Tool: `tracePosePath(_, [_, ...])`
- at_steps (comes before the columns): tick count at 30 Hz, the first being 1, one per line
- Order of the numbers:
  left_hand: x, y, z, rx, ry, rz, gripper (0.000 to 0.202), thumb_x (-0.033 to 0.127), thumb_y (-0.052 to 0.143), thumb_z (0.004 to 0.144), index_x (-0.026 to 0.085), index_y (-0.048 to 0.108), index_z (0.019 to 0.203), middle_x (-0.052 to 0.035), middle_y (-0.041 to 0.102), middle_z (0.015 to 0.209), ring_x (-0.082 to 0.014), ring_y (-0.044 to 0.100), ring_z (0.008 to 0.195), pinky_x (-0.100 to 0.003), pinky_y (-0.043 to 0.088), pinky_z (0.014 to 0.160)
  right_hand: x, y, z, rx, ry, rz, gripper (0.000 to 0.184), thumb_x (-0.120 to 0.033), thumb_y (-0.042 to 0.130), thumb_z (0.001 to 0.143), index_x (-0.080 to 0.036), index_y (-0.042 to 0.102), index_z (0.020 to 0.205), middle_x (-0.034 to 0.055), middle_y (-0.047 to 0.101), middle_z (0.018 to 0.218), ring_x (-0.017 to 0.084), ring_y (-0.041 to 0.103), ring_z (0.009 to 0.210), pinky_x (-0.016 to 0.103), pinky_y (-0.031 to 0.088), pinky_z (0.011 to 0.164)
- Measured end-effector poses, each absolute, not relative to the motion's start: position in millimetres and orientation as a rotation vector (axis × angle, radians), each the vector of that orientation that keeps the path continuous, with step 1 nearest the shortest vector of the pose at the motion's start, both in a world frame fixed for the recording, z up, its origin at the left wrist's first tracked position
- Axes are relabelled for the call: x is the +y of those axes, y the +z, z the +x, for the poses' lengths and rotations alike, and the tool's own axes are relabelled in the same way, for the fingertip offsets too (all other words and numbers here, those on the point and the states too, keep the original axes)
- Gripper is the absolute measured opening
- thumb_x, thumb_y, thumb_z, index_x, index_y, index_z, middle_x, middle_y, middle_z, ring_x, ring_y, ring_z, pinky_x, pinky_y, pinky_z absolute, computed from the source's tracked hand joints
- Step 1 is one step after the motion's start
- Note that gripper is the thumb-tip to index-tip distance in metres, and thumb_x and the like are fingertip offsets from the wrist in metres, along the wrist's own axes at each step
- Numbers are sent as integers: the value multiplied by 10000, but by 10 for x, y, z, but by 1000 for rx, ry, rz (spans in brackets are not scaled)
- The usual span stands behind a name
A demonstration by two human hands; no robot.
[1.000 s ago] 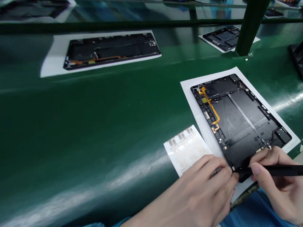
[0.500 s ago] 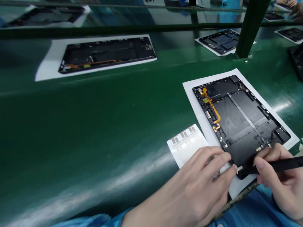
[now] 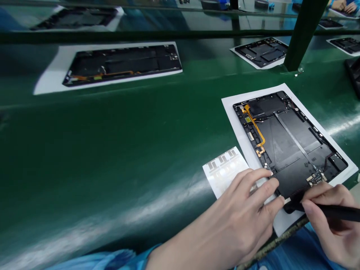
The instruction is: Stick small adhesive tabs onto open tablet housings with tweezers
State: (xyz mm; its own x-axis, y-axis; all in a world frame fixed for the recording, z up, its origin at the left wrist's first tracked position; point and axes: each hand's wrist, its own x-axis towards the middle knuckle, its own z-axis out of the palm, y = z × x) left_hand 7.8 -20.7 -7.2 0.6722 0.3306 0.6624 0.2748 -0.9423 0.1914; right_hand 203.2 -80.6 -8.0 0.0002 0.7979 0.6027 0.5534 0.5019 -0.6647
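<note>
A black tablet back housing (image 3: 292, 150) lies at a slant on a white sheet (image 3: 229, 105), its inside facing up. An orange flex cable (image 3: 261, 138) runs along its left side. A small circuit board (image 3: 316, 177) sits near its lower right. My left hand (image 3: 242, 213) has its fingers spread, the tips touching the housing's lower left edge. My right hand (image 3: 332, 221) grips a slim black pen-like tool (image 3: 341, 213), pointed at the near corner beside a small pale strip (image 3: 287, 201). The tool's tip merges with the dark housing, so its shape is unclear.
A white card of grey stickers (image 3: 222, 168) lies left of the housing. Further back on the green bench (image 3: 112, 150) rest another tablet housing (image 3: 123, 64) and a third (image 3: 263, 51). A green post (image 3: 305, 37) rises at the right. A co-worker's hands (image 3: 343, 5) show top right.
The whole view has shifted slightly. My left fingers have spread along the housing's edge. My right hand has moved a little lower against the housing, uncovering more of the small circuit board.
</note>
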Motion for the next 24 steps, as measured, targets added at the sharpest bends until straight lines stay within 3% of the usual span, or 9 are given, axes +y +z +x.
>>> tracePosePath(3, [-206, -71, 81, 495, 1127, 2809, 277, 114, 362, 970, 91, 638, 969, -120, 563, 1019, -285, 452, 1092, -404, 469, 920, -807, -117, 2103, -1793, 231, -1116, 166, -80, 655, 837, -225, 577, 816, -9, 649, 706, 138, 652, 606, 237, 494, 537])
tracePosePath(8, [-185, -71, 85, 475, 1144, 2771, 278, 97, 366, 958, 80, 644, 955, -129, 588, 977, -292, 478, 1065, -416, 477, 903, -872, -132, 2008, -1563, 296, -1224, 115, -180, 662, 863, -235, 593, 789, 15, 626, 709, 162, 627, 650, 239, 408, 431])
tracePosePath(12, [-174, -30, 80, 410, 1088, 2774, 292, 94, 364, 963, 60, 654, 967, -122, 638, 949, -278, 537, 1012, -403, 485, 910, -838, -57, 2038, -1634, 429, -1194, 124, -152, 633, 882, -227, 580, 798, 13, 621, 733, 148, 615, 685, 221, 479, 539])
tracePosePath(16, [-181, 22, 61, 336, 1022, 2793, 263, 70, 403, 949, 34, 664, 967, -110, 675, 916, -263, 591, 980, -372, 478, 948, -714, 56, 2182, -1741, 591, -1081, 31, -227, 559, 945, -233, 569, 917, 7, 635, 813, 123, 623, 744, 167, 532, 635])
tracePosePath(24, [-183, -14, 43, 360, 1018, 2804, 253, 90, 420, 952, 62, 671, 972, -100, 694, 909, -268, 619, 1006, -386, 487, 945, -662, 81, 2209, -1823, 590, -1121, 61, -189, 565, 926, -241, 543, 948, -6, 626, 854, 114, 615, 711, 189, 523, 647])
